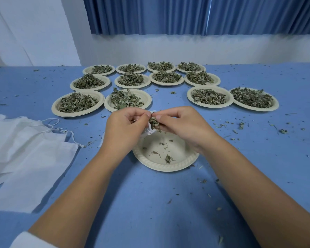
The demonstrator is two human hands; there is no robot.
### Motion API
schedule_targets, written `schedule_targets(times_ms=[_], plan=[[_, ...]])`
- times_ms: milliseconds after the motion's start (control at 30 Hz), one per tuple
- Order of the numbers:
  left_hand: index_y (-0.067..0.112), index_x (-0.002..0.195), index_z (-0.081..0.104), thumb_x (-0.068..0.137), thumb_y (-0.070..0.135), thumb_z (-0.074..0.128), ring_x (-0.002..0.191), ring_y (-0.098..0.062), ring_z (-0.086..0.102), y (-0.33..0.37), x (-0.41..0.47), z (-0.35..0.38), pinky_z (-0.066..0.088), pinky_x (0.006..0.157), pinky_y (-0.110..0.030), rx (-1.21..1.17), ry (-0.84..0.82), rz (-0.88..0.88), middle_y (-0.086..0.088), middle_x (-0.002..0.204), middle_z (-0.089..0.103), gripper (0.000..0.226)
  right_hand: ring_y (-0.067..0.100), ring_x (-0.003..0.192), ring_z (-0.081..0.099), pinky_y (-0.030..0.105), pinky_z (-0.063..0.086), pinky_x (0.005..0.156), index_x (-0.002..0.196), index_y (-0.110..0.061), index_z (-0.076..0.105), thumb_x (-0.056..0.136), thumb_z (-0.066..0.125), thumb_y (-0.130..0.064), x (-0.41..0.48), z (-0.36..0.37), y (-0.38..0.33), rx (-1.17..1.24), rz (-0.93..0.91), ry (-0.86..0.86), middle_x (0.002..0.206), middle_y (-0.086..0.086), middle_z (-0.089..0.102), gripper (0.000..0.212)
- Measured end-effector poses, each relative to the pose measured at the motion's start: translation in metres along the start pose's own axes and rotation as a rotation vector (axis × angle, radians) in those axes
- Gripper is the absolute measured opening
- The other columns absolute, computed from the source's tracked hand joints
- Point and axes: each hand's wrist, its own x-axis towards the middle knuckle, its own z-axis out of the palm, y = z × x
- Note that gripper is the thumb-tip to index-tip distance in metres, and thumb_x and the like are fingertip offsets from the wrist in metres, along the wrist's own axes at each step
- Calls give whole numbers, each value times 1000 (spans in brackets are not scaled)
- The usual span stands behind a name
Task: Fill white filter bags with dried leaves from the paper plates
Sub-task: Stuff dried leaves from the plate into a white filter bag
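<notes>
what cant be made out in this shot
Head view:
Small white filter bag: mostly hidden behind the left hand, which grips it, and the right hand, pinching dried green leaves; fill level unknowable.
Pile of white cloth bags: cut off by the left edge; count unclear.
Cream paper plate below the hands: far rim covered.

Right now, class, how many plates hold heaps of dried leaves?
12 plates: four in the back row, four in the middle, two front left, two front right; none looks hidden.
</notes>
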Motion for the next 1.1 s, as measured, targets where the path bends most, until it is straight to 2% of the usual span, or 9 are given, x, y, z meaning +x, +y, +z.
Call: schedule_targets(times_ms=[167, 300, 467, 633, 733, 833, 900, 967, 1100], plan=[[20, 85, 76, 89, 15, 68, 56, 1, 60, 1, -1, 1, 48, 56, -11, -49, -18, -2, 7, 61, 69, 10, 10, 78, 73, 24, 58, 81, 83, -23, 76, 85, 75, -10, -3, 6, 3, 16, -63, 74, 84, -3, 77, 13], [23, 83, 76, 89, 16, 68, 61, -1, 63, 1, -2, 1, 54, 60, -18, -51, -75, 15, 6, 66, 71, 12, 5, 59, 65, 18, 55, 65, 74, -21, 73, 78, 78, -3, -5, 10, 2, -56, -121, 124, 65, -4, 71, 19], [27, 79, 75, 89, 16, 69, 62, -3, 63, 1, -2, 1, 52, 59, -18, -63, -66, 7, 2, 69, 72, 17, -2, 56, 59, 16, 48, 60, 75, -23, 74, 81, 77, -10, -3, 9, 4, -127, -138, 111, 62, -11, 69, 14], [23, 83, 76, 91, 19, 67, 57, -7, 58, 1, 0, -2, 58, 70, -43, -99, -30, -40, -3, 65, 68, 14, -6, 59, 61, 7, 41, 52, 87, -20, 77, 82, 78, -15, 1, 1, 3, -39, -129, 88, 75, -12, 74, 7], [22, 83, 76, 92, 18, 65, 51, -5, 51, 2, 1, -2, 51, 62, -34, -104, -24, -33, 3, 59, 62, 14, -1, 62, 62, 16, 49, 56, 97, -24, 72, 75, 84, -25, 4, 0, 6, -55, -19, 117, 88, -8, 71, 25], [19, 86, 75, 92, 17, 65, 55, -6, 54, 3, 1, -2, 53, 65, -35, -107, -33, -34, -7, 64, 65, 12, 9, 77, 72, 23, 59, 68, 114, -16, 67, 78, 82, -20, 4, 1, 8, 109, 160, -8, 94, -1, 75, 40], [17, 87, 75, 92, 16, 65, 58, -6, 58, 3, 0, -2, 56, 68, -35, -114, -57, -38, -7, 67, 68, 11, 14, 78, 73, 21, 58, 67, 105, -10, 71, 83, 77, -12, 4, 3, 9, 173, 164, -85, 91, 5, 77, 23], [17, 86, 74, 92, 14, 65, 56, -2, 59, 4, -1, -2, 56, 63, -27, -111, -97, -29, 6, 61, 66, 12, 11, 69, 72, 17, 55, 60, 91, -7, 72, 84, 74, -6, 2, 6, 10, 198, 113, -80, 79, 4, 76, 7], [18, 84, 74, 92, 12, 64, 54, 2, 56, 5, -5, 1, 46, 55, -14, -92, -174, 3, 13, 58, 64, 13, 5, 44, 58, 13, 44, 44, 73, -7, 64, 82, 68, 2, 1, 9, 10, 158, 66, 24, 55, 0, 65, 14]])
